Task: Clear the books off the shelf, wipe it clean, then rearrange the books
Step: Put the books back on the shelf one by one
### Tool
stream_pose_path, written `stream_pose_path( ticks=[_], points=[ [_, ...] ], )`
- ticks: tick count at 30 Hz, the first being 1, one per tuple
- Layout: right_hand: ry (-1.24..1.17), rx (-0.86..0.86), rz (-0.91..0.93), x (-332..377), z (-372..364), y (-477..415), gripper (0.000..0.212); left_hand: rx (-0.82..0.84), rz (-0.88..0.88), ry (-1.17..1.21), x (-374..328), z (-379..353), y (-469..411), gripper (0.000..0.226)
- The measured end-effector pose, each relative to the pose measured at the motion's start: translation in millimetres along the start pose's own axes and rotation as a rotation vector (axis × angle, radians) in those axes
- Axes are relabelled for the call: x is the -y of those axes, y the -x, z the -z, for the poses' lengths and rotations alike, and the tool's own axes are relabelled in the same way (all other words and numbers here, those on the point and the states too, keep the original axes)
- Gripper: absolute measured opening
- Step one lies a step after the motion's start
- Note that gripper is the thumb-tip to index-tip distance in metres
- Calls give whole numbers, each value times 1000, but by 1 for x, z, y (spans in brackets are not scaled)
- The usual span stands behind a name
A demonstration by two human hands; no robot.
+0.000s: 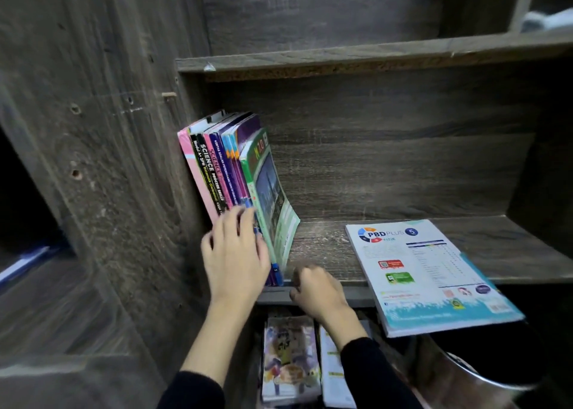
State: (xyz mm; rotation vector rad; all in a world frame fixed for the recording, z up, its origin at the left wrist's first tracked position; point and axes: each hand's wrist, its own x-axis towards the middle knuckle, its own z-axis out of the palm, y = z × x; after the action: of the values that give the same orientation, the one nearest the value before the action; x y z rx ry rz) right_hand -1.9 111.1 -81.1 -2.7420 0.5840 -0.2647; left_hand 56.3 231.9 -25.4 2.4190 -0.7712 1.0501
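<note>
Left hand [234,253] presses SCIENCE books [217,173].

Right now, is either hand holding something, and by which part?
The left hand presses flat on the upright books, at their lower spines. The right hand is curled; cannot tell.

Shelf [325,253]: grey-brown wood-grain laminate, matt, with faint scuffs. Upper board [310,74]: the underside of the front edge shows raw chipboard, rough and speckled. Upright books [229,167]: paper, with glossy covers and spines that catch the light. Workbook [428,275], lying flat: paper with a smooth, glossy cover. Sleeve [372,374]: black cloth, matt. Container [471,374], lower right: polished metal with a reflective rim.
</note>
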Motion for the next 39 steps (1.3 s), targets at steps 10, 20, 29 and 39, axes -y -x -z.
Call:
stream_pose_path(
  ticks=[10, 20, 29, 39],
  points=[
    [219, -69, -127, -62, 58, 45, 31, 655, 40, -109, -73, -12, 41, 32],
    [175, -181, -556, -183, 103, 98, 28, 896, -15, 55, -143, -40, 56, 32],
    [-211, -217, -743, -223, 82, 105, 32, 958, 206, 374, -170, -69, 70, 38],
    [-1093, -210, -800, -231, 75, 109, 64, 916, 777, 1121, -133, -78, 58, 56]
  ],
)
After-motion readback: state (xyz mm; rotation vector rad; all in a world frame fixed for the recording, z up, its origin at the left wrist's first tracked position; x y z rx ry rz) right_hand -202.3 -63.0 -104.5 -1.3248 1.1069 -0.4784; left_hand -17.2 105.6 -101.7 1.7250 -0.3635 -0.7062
